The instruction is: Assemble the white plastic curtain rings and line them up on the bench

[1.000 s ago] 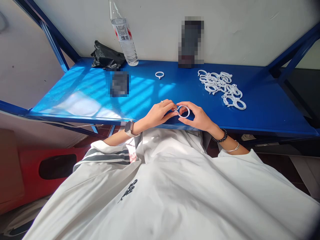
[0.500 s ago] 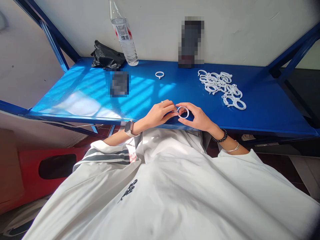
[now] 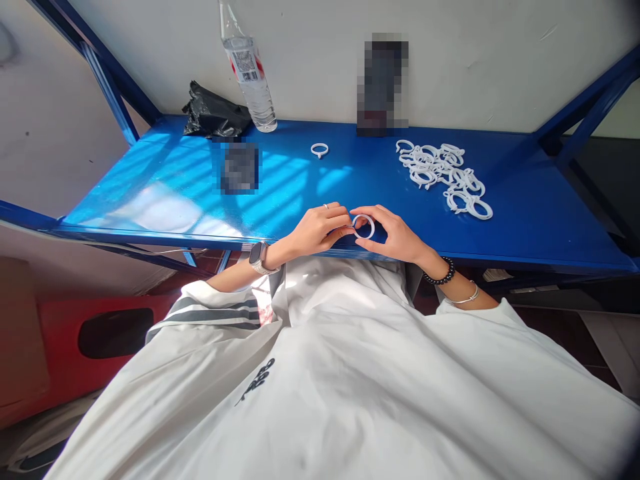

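Observation:
A white plastic curtain ring (image 3: 373, 233) is held between both hands just above the front edge of the blue table. Its left side is pinched by the thumb and fingers of my left hand (image 3: 320, 230), which hide that part of the ring. My right hand (image 3: 397, 235) curves around the other side, with fingertips at the top and the thumb at the bottom. A single curtain ring (image 3: 319, 150) lies farther back on the table. To the right is a loose pile of several similar white rings (image 3: 425, 177), overlapping one another.
On the blue table (image 3: 290, 180), a water bottle (image 3: 255, 87) stands against the wall beside a crumpled black plastic bag (image 3: 215, 113). A blurred dark object (image 3: 240, 167) lies in front of the bag. Another blurred dark object (image 3: 383, 83) leans on the wall.
The ring in my hands has shifted slightly left and up, closer into my left fingers. The loose ring and the pile have stayed where they were.

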`<move>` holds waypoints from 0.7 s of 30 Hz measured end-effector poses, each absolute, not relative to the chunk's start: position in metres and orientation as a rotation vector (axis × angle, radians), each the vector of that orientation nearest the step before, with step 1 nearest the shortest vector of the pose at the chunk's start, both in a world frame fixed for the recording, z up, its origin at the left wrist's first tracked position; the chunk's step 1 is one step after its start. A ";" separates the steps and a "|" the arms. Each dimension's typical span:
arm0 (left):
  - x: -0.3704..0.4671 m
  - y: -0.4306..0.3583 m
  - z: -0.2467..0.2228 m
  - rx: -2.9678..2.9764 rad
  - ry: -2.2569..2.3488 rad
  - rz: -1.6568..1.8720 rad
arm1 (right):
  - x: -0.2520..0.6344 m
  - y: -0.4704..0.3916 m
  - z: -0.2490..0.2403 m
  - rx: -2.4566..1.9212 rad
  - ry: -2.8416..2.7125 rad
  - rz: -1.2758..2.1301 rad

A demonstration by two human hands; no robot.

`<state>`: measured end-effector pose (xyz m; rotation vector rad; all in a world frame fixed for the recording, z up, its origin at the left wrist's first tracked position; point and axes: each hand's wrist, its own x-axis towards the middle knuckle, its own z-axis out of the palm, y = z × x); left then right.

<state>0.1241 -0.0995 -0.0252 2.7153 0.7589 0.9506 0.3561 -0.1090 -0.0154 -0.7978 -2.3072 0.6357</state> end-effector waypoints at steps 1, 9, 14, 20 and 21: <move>0.124 -0.100 -0.025 2.717 0.760 0.942 | 0.356 -0.109 -0.015 -0.798 -2.309 0.629; 0.124 -0.100 -0.024 2.749 0.787 0.898 | 0.356 -0.109 -0.013 -0.804 -2.330 0.586; 0.124 -0.100 -0.024 2.760 0.797 0.899 | 0.355 -0.109 -0.013 -0.799 -2.322 0.573; 0.124 -0.100 -0.025 2.744 0.800 0.918 | 0.356 -0.109 -0.015 -0.795 -2.303 0.580; 0.125 -0.100 -0.025 2.736 0.807 0.919 | 0.356 -0.109 -0.015 -0.803 -2.297 0.588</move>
